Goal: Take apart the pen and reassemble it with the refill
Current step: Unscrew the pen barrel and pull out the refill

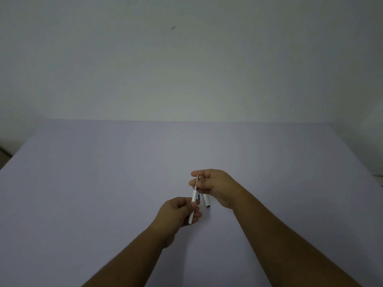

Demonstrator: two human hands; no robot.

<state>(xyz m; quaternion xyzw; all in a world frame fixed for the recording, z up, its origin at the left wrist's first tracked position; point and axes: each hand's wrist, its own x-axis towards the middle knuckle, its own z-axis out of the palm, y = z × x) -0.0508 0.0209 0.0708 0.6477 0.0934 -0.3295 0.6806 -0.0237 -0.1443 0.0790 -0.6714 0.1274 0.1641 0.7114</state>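
A white pen barrel (194, 200) slants above the table, gripped low down by my left hand (179, 213). Out of its upper end sticks a thin silvery refill or tip piece (197, 181), pinched between the thumb and fingers of my right hand (215, 186). On the table just under my right hand lies another white pen part (206, 201) with a dark end. A small dark blue piece (199, 197) sits beside it, mostly hidden.
The work surface is a pale lilac table (103, 183) that ends at a plain white wall (186, 59). Both forearms reach in from the bottom edge of the view.
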